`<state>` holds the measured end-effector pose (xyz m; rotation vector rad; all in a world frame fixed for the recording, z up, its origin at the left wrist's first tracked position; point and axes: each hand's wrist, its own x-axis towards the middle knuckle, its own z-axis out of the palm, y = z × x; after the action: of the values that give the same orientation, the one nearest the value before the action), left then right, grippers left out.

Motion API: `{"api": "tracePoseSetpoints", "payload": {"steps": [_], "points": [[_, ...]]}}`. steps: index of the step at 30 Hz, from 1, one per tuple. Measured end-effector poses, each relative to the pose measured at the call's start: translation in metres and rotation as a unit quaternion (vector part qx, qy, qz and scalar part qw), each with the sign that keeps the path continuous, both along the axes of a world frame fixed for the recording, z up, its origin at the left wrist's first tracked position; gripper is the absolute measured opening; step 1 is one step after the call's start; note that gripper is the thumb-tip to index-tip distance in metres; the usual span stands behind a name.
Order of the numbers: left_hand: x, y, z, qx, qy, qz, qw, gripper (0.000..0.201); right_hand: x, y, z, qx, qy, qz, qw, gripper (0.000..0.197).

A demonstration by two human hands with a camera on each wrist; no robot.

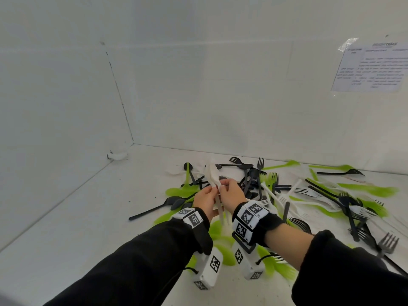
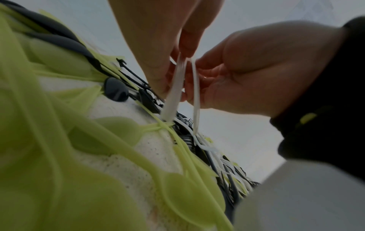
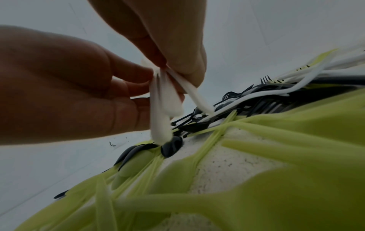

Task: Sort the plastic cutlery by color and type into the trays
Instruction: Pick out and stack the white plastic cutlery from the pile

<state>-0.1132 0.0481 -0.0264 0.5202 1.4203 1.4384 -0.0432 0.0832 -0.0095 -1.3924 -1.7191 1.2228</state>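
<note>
Both hands are raised above the near-left part of the cutlery pile [image 1: 276, 202], which serves as landmark on the white tabletop [image 1: 77, 228]. The left hand [image 1: 206, 200] has its fingers curled round a small bunch of white spoons [image 1: 212, 174], bowls upward and handles hanging down towards the pile; in the left wrist view the white handles [image 2: 173, 93] pass between its fingers. The right hand [image 1: 231, 194] pinches the same bunch just below the bowls, thumb and forefinger closed on one handle [image 3: 194, 92], which splays away from the others. Under and nearest the wrists lie green spoons [image 1: 223, 246]. To the left of the hands a black spoon [image 1: 154, 206] lies at the pile's edge. Beyond and to the right, black forks [image 1: 260, 164], white forks [image 1: 304, 192] and green pieces [image 1: 371, 189] lie crossed over one another. Behind the pile stands a white wall [image 1: 220, 85], bearing a taped printed sheet [image 1: 371, 69] at the right; its text is too blurred to read.
</note>
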Motion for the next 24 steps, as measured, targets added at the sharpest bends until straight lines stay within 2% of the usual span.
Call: {"api": "tracePoseSetpoints", "payload": {"steps": [3, 7, 9, 13, 15, 18, 21, 22, 24], "points": [[-0.004, -0.003, 0.002, 0.000, -0.029, 0.001, 1.000, 0.020, -0.004, 0.001, -0.002, 0.017, -0.031, 0.026, 0.999, 0.023], [-0.013, -0.003, -0.004, -0.007, -0.017, 0.004, 1.000, 0.025, -0.006, 0.007, -0.002, 0.029, -0.050, 0.031, 0.998, 0.016], [-0.016, -0.002, -0.003, -0.003, -0.020, 0.002, 1.000, 0.030, -0.009, 0.011, -0.002, 0.008, -0.055, 0.063, 0.996, 0.013], [-0.025, 0.004, -0.006, -0.003, -0.027, 0.021, 0.999, 0.032, -0.015, 0.017, 0.004, -0.004, -0.083, 0.149, 0.985, 0.021], [-0.029, 0.009, -0.010, -0.011, -0.012, 0.041, 0.999, 0.028, -0.017, 0.026, 0.009, 0.039, -0.125, 0.161, 0.978, 0.021], [-0.034, 0.014, -0.012, -0.021, 0.010, 0.082, 0.996, 0.019, -0.022, 0.055, 0.020, 0.088, -0.208, 0.123, 0.966, 0.026], [-0.039, 0.018, -0.012, -0.037, 0.004, 0.086, 0.996, 0.021, -0.027, 0.087, 0.027, 0.051, -0.271, 0.111, 0.955, 0.036], [-0.041, 0.020, -0.012, -0.042, 0.002, 0.086, 0.995, 0.022, -0.029, 0.098, 0.027, 0.051, -0.293, 0.124, 0.947, 0.037], [-0.046, 0.025, -0.013, -0.049, 0.001, 0.088, 0.995, 0.023, -0.033, 0.112, 0.024, 0.084, -0.370, 0.177, 0.908, 0.035]]}}
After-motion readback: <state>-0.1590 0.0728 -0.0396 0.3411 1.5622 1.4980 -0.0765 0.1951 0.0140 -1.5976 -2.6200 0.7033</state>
